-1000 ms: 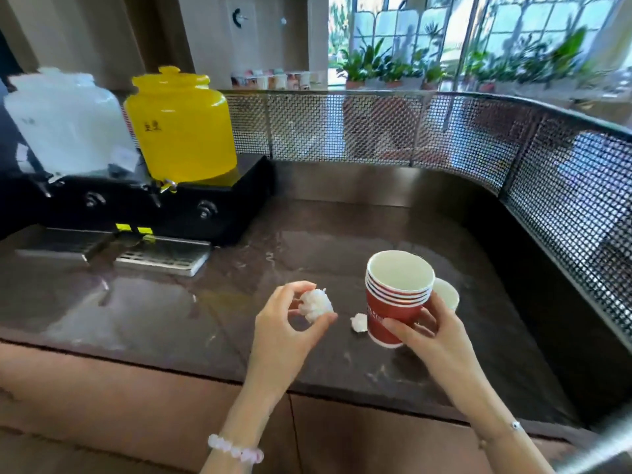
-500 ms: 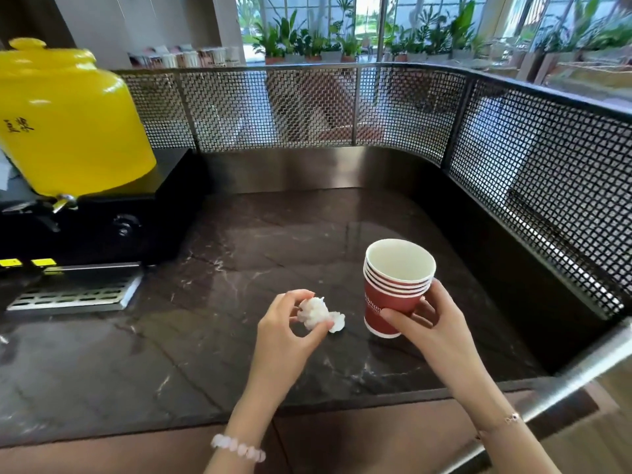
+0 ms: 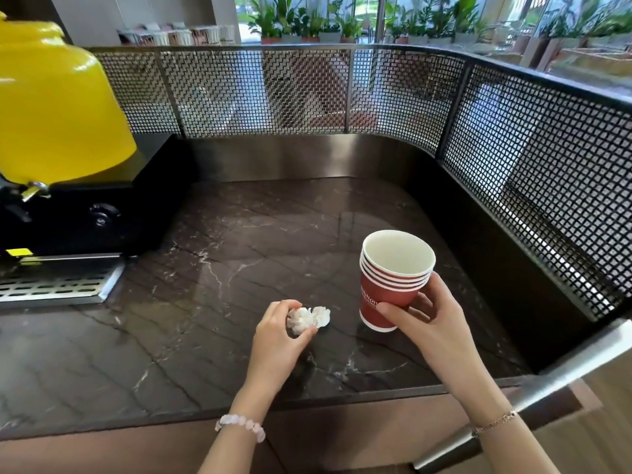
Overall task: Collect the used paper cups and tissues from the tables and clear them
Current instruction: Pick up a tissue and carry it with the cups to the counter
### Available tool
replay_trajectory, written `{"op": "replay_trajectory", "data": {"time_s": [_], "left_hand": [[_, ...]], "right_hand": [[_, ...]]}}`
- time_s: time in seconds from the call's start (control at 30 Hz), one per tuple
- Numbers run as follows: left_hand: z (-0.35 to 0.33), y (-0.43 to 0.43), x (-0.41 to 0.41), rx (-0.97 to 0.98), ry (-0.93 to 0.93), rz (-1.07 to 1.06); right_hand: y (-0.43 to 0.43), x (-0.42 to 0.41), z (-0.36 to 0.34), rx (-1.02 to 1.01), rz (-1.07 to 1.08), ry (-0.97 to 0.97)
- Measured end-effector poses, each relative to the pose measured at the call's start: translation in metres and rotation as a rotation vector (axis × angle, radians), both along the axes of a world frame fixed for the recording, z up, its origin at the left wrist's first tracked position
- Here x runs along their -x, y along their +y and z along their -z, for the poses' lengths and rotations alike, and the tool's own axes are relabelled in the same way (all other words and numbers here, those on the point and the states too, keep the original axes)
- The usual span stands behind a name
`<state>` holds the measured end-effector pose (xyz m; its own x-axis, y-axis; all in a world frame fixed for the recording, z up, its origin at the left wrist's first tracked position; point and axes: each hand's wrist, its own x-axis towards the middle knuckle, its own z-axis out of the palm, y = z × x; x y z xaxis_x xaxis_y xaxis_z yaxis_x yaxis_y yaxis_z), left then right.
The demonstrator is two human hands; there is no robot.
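My right hand (image 3: 429, 323) grips a stack of several red paper cups (image 3: 390, 285) with white insides, held upright just above the dark marble counter (image 3: 239, 261). To its left, my left hand (image 3: 277, 336) pinches a crumpled white tissue (image 3: 299, 319) low over the counter. A second small tissue wad (image 3: 323, 316) touches the first one on its right side; whether my fingers also hold it I cannot tell.
A yellow drink dispenser (image 3: 51, 107) stands on a black base (image 3: 102, 206) at the left, with a metal drip tray (image 3: 58, 285) in front. A curved black mesh screen (image 3: 513, 148) fences the counter's back and right. A steel rail (image 3: 547, 381) runs at lower right.
My left hand has lowered with the tissue onto the second wad on the counter. The view has swung right. The white cup seen behind the stack one second ago is no longer visible.
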<state>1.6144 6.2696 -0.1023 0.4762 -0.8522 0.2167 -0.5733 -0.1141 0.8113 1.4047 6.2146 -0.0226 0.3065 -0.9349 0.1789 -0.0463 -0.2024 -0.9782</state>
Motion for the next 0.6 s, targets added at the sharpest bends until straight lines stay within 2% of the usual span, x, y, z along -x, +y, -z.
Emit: {"op": "replay_trajectory", "data": {"time_s": [0.27,0.43,0.6], "left_hand": [[0.017,-0.007,0.001,-0.163,-0.11,0.007],[0.023,-0.008,0.002,-0.193,-0.268,-0.008],[0.018,-0.004,0.002,-0.214,-0.316,0.002]], "right_hand": [[-0.01,0.001,0.003,-0.029,-0.023,0.005],[-0.015,0.001,0.003,-0.041,-0.048,-0.005],[-0.019,-0.002,0.002,-0.039,-0.051,-0.004]]}}
